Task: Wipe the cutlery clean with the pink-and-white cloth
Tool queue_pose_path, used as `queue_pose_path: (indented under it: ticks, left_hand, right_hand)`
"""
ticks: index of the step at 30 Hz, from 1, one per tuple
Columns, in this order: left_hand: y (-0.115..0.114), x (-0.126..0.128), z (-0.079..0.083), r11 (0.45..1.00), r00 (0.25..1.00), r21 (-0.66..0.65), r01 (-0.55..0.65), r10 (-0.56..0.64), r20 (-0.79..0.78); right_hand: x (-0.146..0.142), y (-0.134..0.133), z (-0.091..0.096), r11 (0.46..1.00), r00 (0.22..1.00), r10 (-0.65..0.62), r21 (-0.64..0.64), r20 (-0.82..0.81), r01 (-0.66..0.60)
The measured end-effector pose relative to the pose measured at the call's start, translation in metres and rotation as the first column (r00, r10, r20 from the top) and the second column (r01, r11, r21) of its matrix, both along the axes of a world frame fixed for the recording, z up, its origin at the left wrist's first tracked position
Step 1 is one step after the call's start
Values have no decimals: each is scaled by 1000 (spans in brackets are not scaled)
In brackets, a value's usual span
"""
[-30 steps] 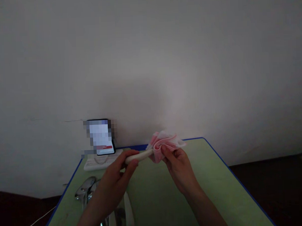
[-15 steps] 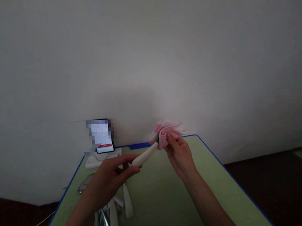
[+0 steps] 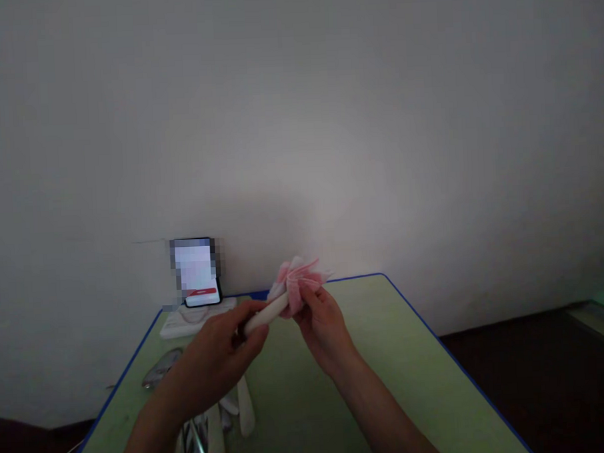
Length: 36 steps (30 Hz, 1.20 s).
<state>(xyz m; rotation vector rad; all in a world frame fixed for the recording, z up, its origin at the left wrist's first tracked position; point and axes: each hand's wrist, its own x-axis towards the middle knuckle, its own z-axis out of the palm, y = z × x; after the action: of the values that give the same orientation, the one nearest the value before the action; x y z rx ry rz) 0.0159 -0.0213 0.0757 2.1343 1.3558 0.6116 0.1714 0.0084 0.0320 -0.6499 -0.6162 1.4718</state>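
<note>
My left hand grips the thick end of a white-handled utensil between thumb and fingers. The utensil points up and to the right. Its far end is hidden in a bunched pink and white cloth. My right hand pinches this cloth around that end, and loose folds stick out above the fingers. Below my left forearm lie several pieces of cutlery with white handles and shiny metal parts, partly covered by the arm. Another white handle lies just right of them.
The light green table has a blue edge and stands against a grey wall. At its back left a phone, partly blurred out, leans upright behind a white flat object. A shiny metal item lies left of my forearm.
My right hand has moved left with the cloth, which now covers the utensil's far end; before, it was just beside the tip. The left hand has shifted slightly left.
</note>
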Motion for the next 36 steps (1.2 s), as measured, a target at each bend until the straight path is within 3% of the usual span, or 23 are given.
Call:
queue_pose_path:
  ticks: [4, 6, 10, 13, 15, 19, 21, 22, 24, 26, 29, 31, 32, 34, 36]
  left_hand:
    - [-5, -2, 5, 995, 996, 52, -86, 87, -5]
    - [-8, -5, 6, 991, 994, 71, -112, 113, -4]
    - [-13, -6, 9, 985, 993, 122, -119, 118, 15]
    - [-15, -2, 11, 987, 996, 138, -84, 84, 5]
    - [-15, 2, 10, 993, 999, 110, -30, 35, -37]
    - [-14, 6, 6, 993, 986, 12, 117, -115, -122]
    - [-15, 4, 4, 988, 981, 1, 153, -151, -118]
    - [-15, 3, 4, 987, 981, 6, 161, -160, -107]
    - [-18, 0, 5, 986, 985, 37, 163, -160, -57]
    - [-20, -3, 7, 985, 990, 102, 137, -139, 15]
    - [-24, -3, 8, 971, 986, 218, 95, -121, 110]
    - [-26, 2, 8, 965, 983, 250, 75, -113, 142]
    - [-26, 6, 8, 964, 984, 258, 69, -109, 144]
    - [-27, 14, 6, 961, 988, 272, 51, -87, 125]
    - [-27, 22, 4, 955, 992, 293, 36, -71, 109]
  right_hand:
    - [15, 2, 5, 991, 982, -117, 88, 146, 105]
    - [27, 1, 12, 982, 947, -138, 165, 289, 93]
    - [46, -5, 27, 947, 868, 48, 254, 495, -198]
    - [56, -9, 33, 910, 788, 91, 271, 609, -315]
    - [64, -12, 36, 902, 688, 22, 282, 725, -326]
    - [80, -22, 46, 852, 308, -170, 297, 936, -431]
    - [84, -27, 51, 826, 204, -237, 308, 950, -472]
    - [85, -28, 53, 814, 193, -257, 320, 947, -485]
    - [82, -30, 55, 787, 249, -295, 383, 922, -483]
    - [75, -30, 53, 758, 391, -377, 522, 840, -391]
    - [56, -28, 46, 737, 575, -543, 675, 611, -21]
    - [40, -26, 39, 751, 624, -614, 602, 483, 272]
    - [32, -25, 35, 788, 673, -589, 503, 448, 355]
    - [20, -24, 29, 834, 778, -538, 337, 323, 437]
    - [13, -22, 25, 856, 835, -498, 287, 235, 430]
